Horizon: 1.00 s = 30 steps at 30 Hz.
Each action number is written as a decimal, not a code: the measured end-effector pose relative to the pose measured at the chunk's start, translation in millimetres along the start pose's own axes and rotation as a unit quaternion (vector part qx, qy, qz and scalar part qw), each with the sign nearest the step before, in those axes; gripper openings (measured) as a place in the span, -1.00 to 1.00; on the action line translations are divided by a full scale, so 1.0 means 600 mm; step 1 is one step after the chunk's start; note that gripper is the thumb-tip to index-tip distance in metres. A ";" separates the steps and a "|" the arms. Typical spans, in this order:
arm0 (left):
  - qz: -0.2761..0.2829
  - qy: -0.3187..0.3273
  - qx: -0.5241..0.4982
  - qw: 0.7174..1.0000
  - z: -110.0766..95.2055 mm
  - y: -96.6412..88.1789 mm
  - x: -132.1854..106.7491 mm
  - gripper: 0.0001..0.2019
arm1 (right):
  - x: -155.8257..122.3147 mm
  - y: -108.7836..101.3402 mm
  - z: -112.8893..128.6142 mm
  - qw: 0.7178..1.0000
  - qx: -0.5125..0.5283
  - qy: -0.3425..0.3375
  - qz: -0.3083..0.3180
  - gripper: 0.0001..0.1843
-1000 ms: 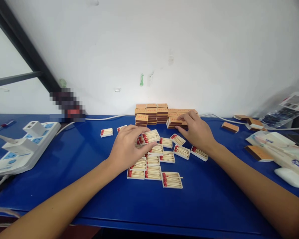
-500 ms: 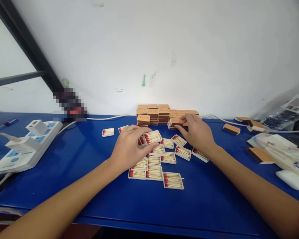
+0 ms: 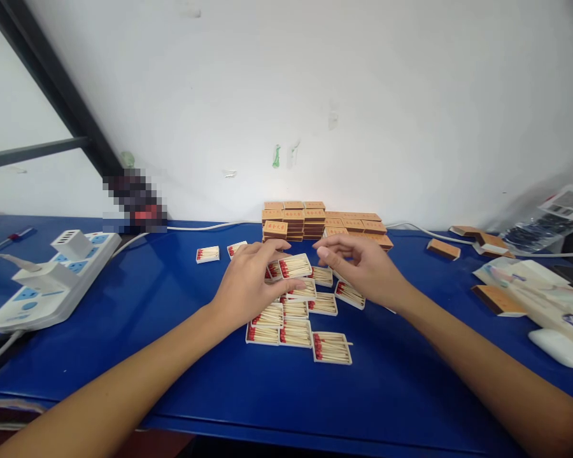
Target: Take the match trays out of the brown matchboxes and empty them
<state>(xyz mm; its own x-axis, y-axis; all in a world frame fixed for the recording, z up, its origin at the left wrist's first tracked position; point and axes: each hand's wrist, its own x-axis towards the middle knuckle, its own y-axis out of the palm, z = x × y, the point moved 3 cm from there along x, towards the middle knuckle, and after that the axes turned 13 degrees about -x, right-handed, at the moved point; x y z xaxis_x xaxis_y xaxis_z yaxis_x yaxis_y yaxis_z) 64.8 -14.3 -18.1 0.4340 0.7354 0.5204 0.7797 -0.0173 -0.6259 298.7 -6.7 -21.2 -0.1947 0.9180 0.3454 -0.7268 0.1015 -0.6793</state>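
Note:
My left hand (image 3: 248, 277) grips a matchbox tray (image 3: 295, 266) full of red-tipped matches, thumb below it and fingers above. Underneath and around it lie several more open trays, among them one tray (image 3: 296, 333) and a separate tray (image 3: 332, 348) near the front, where one match pokes out over the side. My right hand (image 3: 363, 264) hovers to the right of the held tray with its fingers curled and the thumb slightly apart; nothing shows between them. Behind both hands, closed orange matchboxes (image 3: 293, 216) are stacked in rows against the wall, and a lower stack (image 3: 360, 224) adjoins them.
Two trays lie to the left, including a lone tray (image 3: 207, 254). A white power strip (image 3: 76, 261) with plugs stands on the blue table (image 3: 181, 388). At right are loose matchbox sleeves (image 3: 443, 249), a tissue pack (image 3: 544, 296) and a white rounded case (image 3: 559, 347).
My right hand has let go of the matchbox at the lower stack and moved left, toward the tray in my left hand. My left hand has barely moved.

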 end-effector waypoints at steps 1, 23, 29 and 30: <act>0.003 0.006 -0.002 1.000 -0.001 0.002 -0.001 -0.37 | -0.004 0.009 0.013 0.999 0.032 0.008 0.034 -0.57; -0.099 -0.061 0.065 0.991 0.075 -0.026 0.019 -0.71 | 0.030 0.024 -0.006 0.927 -0.373 0.040 -0.031 -0.76; -0.064 -0.097 0.035 0.993 0.075 -0.020 0.018 -0.58 | 0.084 0.046 0.033 0.975 -0.213 0.058 0.027 -0.43; -0.057 -0.098 0.026 0.993 0.075 -0.020 0.018 -0.57 | 0.094 0.054 0.036 0.979 -0.184 0.071 0.042 -0.34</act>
<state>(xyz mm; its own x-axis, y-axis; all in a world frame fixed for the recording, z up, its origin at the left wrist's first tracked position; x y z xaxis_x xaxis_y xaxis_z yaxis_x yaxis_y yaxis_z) 40.0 24.2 -31.3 0.2442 0.8488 0.4689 0.7924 0.1041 -0.6011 249.8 40.3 -9.7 -0.1308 0.9707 0.2014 -0.4203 0.1297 -0.8981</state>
